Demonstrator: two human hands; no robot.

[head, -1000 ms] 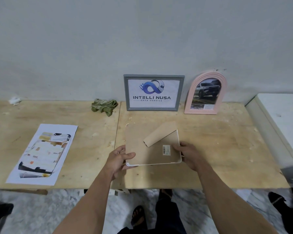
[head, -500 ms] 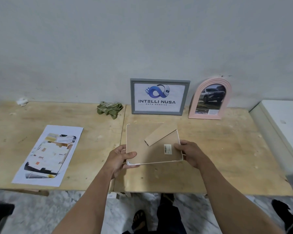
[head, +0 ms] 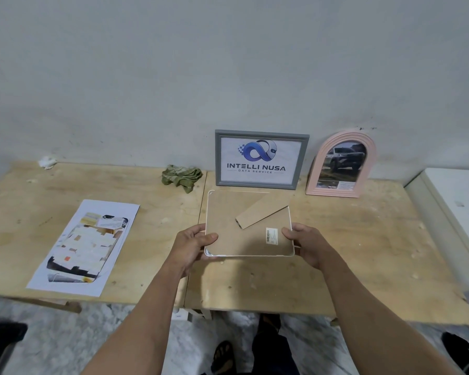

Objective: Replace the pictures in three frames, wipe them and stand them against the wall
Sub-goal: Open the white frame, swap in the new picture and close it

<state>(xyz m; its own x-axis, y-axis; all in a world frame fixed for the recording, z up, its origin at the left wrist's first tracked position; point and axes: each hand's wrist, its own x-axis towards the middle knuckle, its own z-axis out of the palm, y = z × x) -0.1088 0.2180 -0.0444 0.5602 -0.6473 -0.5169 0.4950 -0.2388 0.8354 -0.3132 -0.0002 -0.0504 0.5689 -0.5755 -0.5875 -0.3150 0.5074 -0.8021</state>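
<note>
Head view: the white frame (head: pixel 248 226) is held face down over the desk (head: pixel 363 239), pinched at its near corners by the left hand (head: pixel 191 246) and the right hand (head: pixel 307 246). Its long axis runs left to right, both hands equally near. The far wall (head: pixel 228 77), where two frames are stood, lies straight ahead.

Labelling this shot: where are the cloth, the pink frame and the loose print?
cloth (head: pixel 182 176), head view, middle of the bundle
pink frame (head: pixel 318 169), head view, left rim
print (head: pixel 86 246), head view, sheet centre

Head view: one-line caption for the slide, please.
Both hands, left and right, hold a white frame back-up; two frames already stand against the wall.
</note>
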